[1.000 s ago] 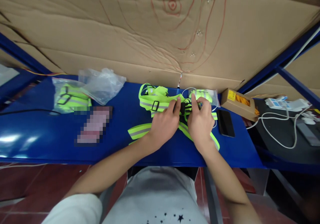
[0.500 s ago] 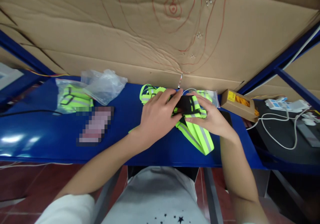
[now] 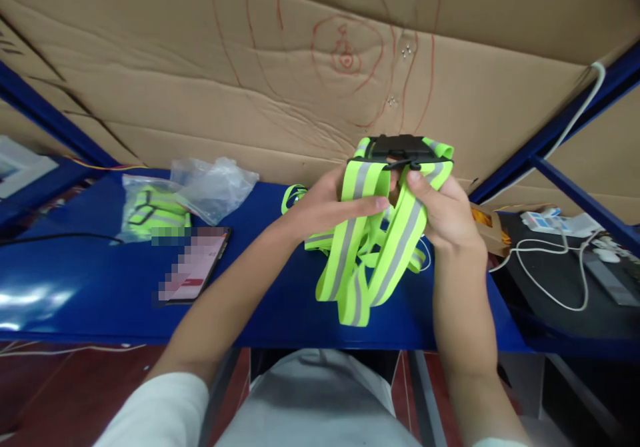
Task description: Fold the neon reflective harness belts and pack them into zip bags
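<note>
Both hands hold up a neon-yellow reflective strap harness [image 3: 345, 247] with grey stripes, above the blue table. At its top, a black plastic buckle [image 3: 400, 146] joins the straps. My left hand [image 3: 333, 200] is closed on the left strap, thumb across its front and the other fingers behind. My right hand [image 3: 445, 210] grips the right strap just under the buckle, with its thumb in front. Long loops hang down between the hands. Behind them, more neon-yellow strap [image 3: 295, 197] lies on the table, partly hidden by the left hand.
On the left are a clear bag with a folded neon harness [image 3: 155, 210], a crumpled plastic bag [image 3: 220, 187] and a phone [image 3: 197, 264]. A cardboard box [image 3: 493, 227], white cables [image 3: 550, 304] and a power strip [image 3: 560, 224] stand right. A cardboard wall [image 3: 200, 114] closes the back.
Both hands have lifted the harness off the table, toward the cardboard wall. Its buckle now faces up and the straps hang open in loops instead of lying bunched under the hands.
</note>
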Demonstrator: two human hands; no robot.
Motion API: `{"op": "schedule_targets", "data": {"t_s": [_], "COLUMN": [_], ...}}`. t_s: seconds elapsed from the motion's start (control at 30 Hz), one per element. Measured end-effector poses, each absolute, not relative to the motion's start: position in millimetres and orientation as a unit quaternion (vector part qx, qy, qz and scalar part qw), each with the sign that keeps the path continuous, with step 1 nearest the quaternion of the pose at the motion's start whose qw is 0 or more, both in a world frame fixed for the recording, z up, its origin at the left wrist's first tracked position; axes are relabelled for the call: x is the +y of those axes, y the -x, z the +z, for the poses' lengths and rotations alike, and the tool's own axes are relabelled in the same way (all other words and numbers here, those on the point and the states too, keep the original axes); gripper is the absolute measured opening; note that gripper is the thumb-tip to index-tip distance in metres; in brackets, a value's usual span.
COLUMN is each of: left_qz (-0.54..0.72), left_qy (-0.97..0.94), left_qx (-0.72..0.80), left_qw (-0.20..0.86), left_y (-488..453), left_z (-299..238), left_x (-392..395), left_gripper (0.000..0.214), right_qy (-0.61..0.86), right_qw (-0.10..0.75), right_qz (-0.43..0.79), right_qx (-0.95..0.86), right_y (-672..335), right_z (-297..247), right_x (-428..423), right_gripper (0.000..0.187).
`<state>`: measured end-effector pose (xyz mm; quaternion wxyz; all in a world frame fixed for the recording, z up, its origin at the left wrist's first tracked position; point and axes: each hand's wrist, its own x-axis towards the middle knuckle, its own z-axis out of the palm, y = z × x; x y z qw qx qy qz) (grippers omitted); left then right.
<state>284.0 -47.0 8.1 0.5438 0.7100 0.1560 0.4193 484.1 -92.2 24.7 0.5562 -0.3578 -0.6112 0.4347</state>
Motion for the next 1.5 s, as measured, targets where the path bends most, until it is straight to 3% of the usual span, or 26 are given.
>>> {"op": "schedule_targets", "data": {"t_s": [0.2,0.43,0.57,0.73,0.9,1.0,1.2,1.37,1.5], "left_qz": [0.386,0.374,0.412,0.391,0.424,0.452,0.511,0.469,0.436], "left_qy": [-0.678,-0.618,-0.617,-0.646,-0.744,-0.75,-0.688,-0.644,-0.603], "left_qx": [0.208,0.143,0.168,0.145,0.185,0.165,0.197,0.194,0.174], "left_qw": [0.589,0.677,0.65,0.639,0.483,0.453,0.476,0.572,0.645], "left_y": [-289,-280,-273,-275,-279,-281,-276,-278,-283], "left_z": [-7,-2,1,1,3,6,15,16,15], "left_x": [-36,-25,-23,-30,-38,-42,-46,-51,-54], "left_gripper": [0.053,0.068,0.062,0.073,0.07,0.057,0.054,0.053,0.058], "right_qy": [0.389,0.374,0.406,0.407,0.373,0.352,0.354,0.396,0.406], "right_qw": [0.512,0.564,0.575,0.564,0.577,0.551,0.528,0.547,0.584], "right_qz": [0.514,0.488,0.474,0.515,0.549,0.574,0.506,0.416,0.377], "right_qx": [-0.568,-0.551,-0.53,-0.501,-0.476,-0.493,-0.583,-0.608,-0.593], "right_y": [-493,-497,-490,-479,-467,-461,-469,-467,-463], "right_z": [13,18,18,17,13,11,11,16,16], "right_x": [-70,-67,-71,-73,-72,-75,-83,-83,-81], "right_gripper": [0.031,0.033,0.03,0.034,0.042,0.047,0.056,0.037,0.035]}}
